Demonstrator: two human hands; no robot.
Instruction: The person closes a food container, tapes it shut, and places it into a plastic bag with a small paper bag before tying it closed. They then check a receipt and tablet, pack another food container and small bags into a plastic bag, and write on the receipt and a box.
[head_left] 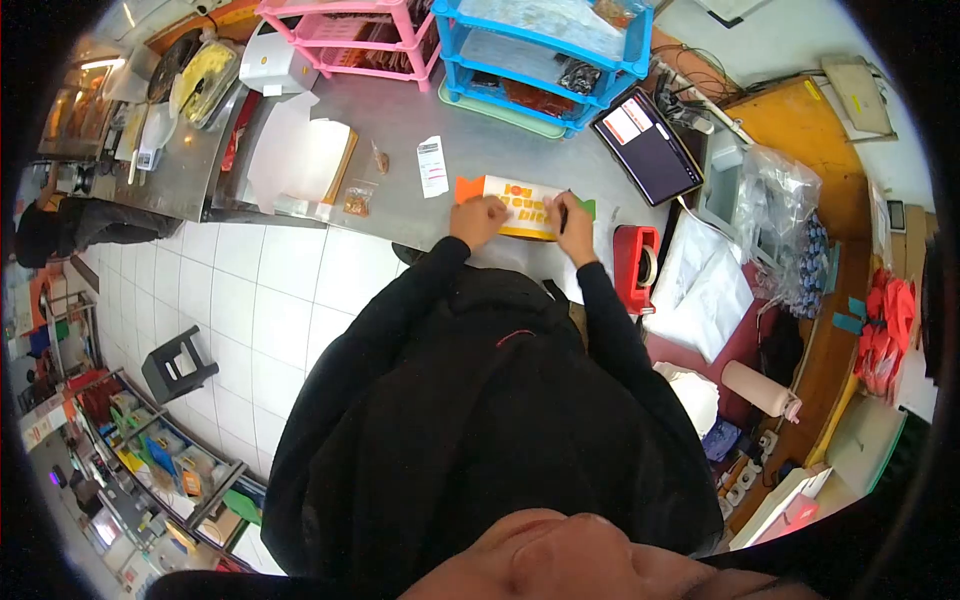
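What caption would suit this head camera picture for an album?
Left hand steadies an orange-lettered card on a steel counter while the right hand holds a pen.

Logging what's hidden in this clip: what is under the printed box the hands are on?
The printed box lies flat on the steel counter. The left hand presses its left end; the right hand holds a pen over its right end. Anything beneath the box is covered.

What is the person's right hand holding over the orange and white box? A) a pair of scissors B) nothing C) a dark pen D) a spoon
C: the right hand holds a thin dark pen with its tip over the flat orange and white printed box, while the left hand presses on the box.
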